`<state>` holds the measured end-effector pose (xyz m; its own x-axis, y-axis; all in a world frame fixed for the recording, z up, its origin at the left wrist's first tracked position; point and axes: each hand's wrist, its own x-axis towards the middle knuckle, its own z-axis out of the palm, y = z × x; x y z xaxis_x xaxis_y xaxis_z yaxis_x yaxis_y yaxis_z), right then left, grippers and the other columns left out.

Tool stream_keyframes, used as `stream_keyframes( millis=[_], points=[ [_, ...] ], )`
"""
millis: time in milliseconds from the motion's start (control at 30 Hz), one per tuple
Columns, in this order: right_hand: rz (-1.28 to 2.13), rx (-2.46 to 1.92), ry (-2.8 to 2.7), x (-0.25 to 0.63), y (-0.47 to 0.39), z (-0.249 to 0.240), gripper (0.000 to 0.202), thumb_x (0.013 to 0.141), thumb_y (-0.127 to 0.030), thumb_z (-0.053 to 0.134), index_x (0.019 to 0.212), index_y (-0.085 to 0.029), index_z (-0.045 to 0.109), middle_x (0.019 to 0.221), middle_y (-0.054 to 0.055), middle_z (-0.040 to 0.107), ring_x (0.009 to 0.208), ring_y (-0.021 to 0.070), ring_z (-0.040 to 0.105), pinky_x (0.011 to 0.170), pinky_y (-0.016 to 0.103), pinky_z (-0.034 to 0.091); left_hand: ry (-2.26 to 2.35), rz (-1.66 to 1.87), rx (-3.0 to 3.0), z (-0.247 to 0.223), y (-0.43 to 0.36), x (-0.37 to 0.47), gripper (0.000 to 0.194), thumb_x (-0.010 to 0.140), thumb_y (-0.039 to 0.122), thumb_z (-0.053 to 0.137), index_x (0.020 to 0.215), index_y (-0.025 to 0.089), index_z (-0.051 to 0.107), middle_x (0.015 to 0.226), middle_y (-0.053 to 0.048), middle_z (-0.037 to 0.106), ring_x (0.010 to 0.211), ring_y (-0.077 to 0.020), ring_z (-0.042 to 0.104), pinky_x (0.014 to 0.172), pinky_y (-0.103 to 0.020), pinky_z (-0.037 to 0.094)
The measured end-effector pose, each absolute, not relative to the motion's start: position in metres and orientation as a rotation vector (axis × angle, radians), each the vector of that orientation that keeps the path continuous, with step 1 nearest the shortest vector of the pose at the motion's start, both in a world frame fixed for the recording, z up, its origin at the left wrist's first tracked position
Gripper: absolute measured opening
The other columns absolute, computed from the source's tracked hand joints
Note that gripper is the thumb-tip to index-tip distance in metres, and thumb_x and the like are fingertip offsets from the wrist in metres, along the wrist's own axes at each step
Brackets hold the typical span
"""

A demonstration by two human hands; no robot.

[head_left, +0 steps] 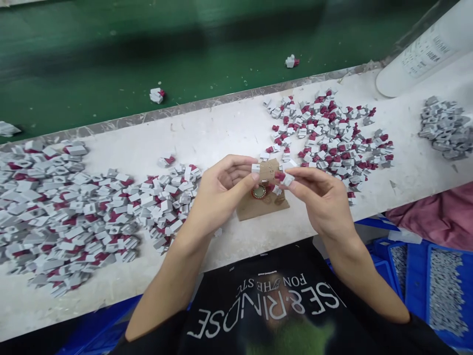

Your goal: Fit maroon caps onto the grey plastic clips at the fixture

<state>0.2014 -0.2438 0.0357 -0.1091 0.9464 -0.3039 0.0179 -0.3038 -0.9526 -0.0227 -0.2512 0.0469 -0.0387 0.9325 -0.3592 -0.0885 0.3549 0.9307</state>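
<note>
In the head view, the left hand point(223, 188) pinches a light-grey plastic piece point(255, 168) and the right hand point(322, 196) a maroon-and-grey plastic part point(284, 178), both above brown cardboard point(251, 212) toward the near edge of the white tabletop point(207, 130).

Black shirt point(258, 266): pale printed lettering across chest, two main rows. Smaller upper row: "FON" and "THE" made out, followed by fragment resembling "STO", end unclear. Large lower row: "&" clear, flanked by "SE" and "RIN"; remaining letters distorted by folds, full wording not confirmed. White cylindrical container point(393, 81): printed label point(426, 56), several dark lines, too small to read. Brown cardboard piece point(247, 211): small dark marks near upper edge, illegible.
</note>
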Motion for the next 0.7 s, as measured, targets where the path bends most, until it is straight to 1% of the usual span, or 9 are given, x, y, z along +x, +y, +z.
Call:
stream_keyframes(
  millis=[100,200,300,433,533,600,700],
  points=[
    [1.603,-1.323,-1.000,0.202,-0.232,0.037,0.026,0.089,-0.049,0.097,0.106,-0.031,0.089,0.116,0.004,0.089,0.114,0.0311,0.085,0.108,0.056,0.072,1.220,1.023,0.809,0.049,-0.244,-0.012,0.017,0.096,0.026,0.089,0.112,0.022,0.083,0.100,-0.006,0.087,0.090,-0.0213,0.083,0.090,-0.037,0.071],
    [1.632,-1.305,-0.989,0.203,-0.226,0.038,0.031,0.087,-0.053,0.098,0.106,-0.030,0.089,0.117,0.005,0.090,0.114,0.0317,0.086,0.110,0.059,0.071,1.167,1.010,0.788,0.049,-0.240,-0.003,0.019,0.096,0.028,0.090,0.113,0.022,0.083,0.101,-0.006,0.088,0.091,-0.0220,0.085,0.092,-0.038,0.072],
    [1.623,-1.302,-1.001,0.203,-0.226,0.036,0.033,0.088,-0.054,0.097,0.108,-0.029,0.089,0.117,0.006,0.089,0.112,0.0303,0.086,0.109,0.057,0.072,1.165,0.988,0.783,0.048,-0.238,-0.001,0.023,0.094,0.032,0.092,0.112,0.022,0.084,0.106,-0.007,0.089,0.097,-0.0243,0.086,0.094,-0.040,0.073],
    [1.612,-1.327,-0.997,0.202,-0.229,0.032,0.036,0.088,-0.056,0.098,0.109,-0.029,0.090,0.118,0.006,0.089,0.111,0.0303,0.086,0.107,0.055,0.073,1.183,0.972,0.796,0.047,-0.238,-0.002,0.024,0.093,0.035,0.094,0.112,0.023,0.085,0.107,-0.007,0.089,0.100,-0.0259,0.086,0.093,-0.041,0.073],
    [1.575,-1.339,-1.009,0.200,-0.230,0.032,0.035,0.087,-0.055,0.099,0.107,-0.029,0.090,0.112,0.006,0.090,0.105,0.0290,0.086,0.100,0.050,0.075,1.186,0.964,0.809,0.047,-0.239,-0.003,0.025,0.092,0.036,0.096,0.111,0.022,0.086,0.109,-0.008,0.090,0.101,-0.0264,0.087,0.092,-0.040,0.073],
    [1.568,-1.348,-1.067,0.200,-0.230,0.034,0.031,0.089,-0.053,0.098,0.107,-0.029,0.091,0.108,0.006,0.090,0.101,0.0284,0.087,0.094,0.048,0.076,1.197,0.946,0.843,0.048,-0.238,-0.004,0.025,0.093,0.037,0.095,0.111,0.023,0.087,0.109,-0.009,0.089,0.100,-0.0262,0.086,0.090,-0.039,0.073],
    [1.613,-1.347,-1.163,0.203,-0.229,0.038,0.031,0.090,-0.053,0.097,0.107,-0.027,0.091,0.108,0.008,0.091,0.101,0.0291,0.088,0.092,0.046,0.077,1.185,0.893,0.914,0.049,-0.235,-0.008,0.019,0.094,0.035,0.093,0.109,0.024,0.088,0.107,-0.008,0.089,0.098,-0.0256,0.086,0.090,-0.040,0.073]
  ],
)
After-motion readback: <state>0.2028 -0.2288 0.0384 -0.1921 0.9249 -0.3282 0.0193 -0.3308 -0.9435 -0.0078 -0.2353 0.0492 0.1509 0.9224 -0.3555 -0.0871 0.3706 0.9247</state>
